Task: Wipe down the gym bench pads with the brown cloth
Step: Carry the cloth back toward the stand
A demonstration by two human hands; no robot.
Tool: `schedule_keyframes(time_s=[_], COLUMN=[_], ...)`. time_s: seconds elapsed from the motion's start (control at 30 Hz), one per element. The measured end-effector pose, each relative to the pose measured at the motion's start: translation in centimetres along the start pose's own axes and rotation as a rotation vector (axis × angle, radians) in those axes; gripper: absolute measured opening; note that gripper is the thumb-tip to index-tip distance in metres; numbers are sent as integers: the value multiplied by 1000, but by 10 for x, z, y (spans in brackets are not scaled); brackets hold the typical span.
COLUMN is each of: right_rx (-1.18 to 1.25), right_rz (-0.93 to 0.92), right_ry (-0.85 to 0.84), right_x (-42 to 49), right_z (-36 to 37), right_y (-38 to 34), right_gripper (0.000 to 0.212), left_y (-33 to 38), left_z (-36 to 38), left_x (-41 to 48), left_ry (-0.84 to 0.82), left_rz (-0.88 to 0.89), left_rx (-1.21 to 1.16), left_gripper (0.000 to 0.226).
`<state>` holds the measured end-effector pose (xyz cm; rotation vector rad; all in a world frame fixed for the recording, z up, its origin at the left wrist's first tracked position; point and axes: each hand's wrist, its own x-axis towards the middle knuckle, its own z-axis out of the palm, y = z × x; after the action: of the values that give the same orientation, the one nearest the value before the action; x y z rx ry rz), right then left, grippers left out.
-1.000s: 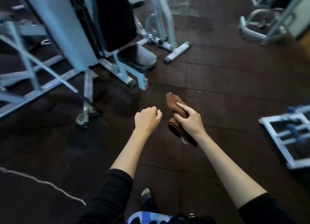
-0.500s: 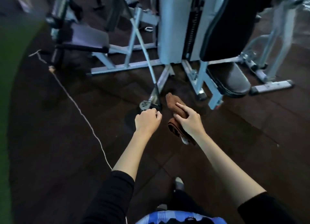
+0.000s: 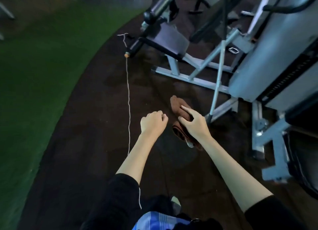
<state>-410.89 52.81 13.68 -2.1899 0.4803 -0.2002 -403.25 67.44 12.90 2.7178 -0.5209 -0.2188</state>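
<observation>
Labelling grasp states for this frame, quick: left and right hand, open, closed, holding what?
Left hand: closed in a fist, nothing visible in it.
Right hand: gripping the folded brown cloth.

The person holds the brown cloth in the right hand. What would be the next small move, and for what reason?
Probably carry the brown cloth forward to the grey bench pad ahead. The right hand grips the cloth, folded, in the air, and it touches no pad yet. The left hand is curled and holds nothing.
</observation>
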Motion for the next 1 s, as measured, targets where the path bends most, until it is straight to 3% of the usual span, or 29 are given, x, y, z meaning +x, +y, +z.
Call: schedule_keyframes(time_s=[0.33, 1.0], right_rx=[-6, -25], right_rz=[-159, -293], right_ry=[-190, -405], right_x=[145, 415], right_z=[53, 204], right_y=[-48, -185], right_gripper=[46, 47], left_y=[-58, -224], left_z=[-36, -132], left_x=[113, 343], left_ry=[112, 201], left_rz=[-221, -422], left_rx=[9, 8], left_gripper=[32, 31])
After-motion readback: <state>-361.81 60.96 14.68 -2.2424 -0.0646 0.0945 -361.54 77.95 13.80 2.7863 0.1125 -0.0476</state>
